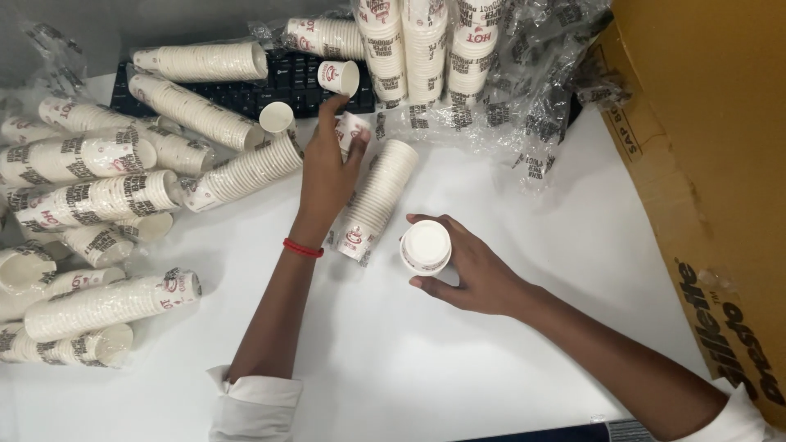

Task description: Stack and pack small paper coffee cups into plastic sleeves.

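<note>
Your left hand [327,168] is up at 12 o'clock of centre, fingers pinched around a single paper cup [350,131] at the top end of a lying stack [375,196]; can't tell whether that cup is seated in the stack or free of it. Your right hand [471,266] is curled around a short stack of cups [425,246], bottom facing the camera, sitting at 4 o'clock of the lying stack and apart from it. A loose cup [338,77] lies on the black keyboard [246,94] at 12 o'clock, another loose cup [277,117] just at the keyboard's front edge. Progress, as a judgement: well in hand, not finished. Many long stacks [106,307] lie sorted at 9 o'clock, some in printed wrap, and wrapped upright stacks [426,49] stand at 1 o'clock; only a few singles remain loose. Room: the white table [409,360] is open from 5 to 7 o'clock and toward 3 o'clock. Limits: cardboard box [704,164] walls off 3 o'clock, torn plastic wrap [540,115] clutters 1 to 2 o'clock, and the 9 o'clock pile is packed tight, likely to roll if nudged.
</note>
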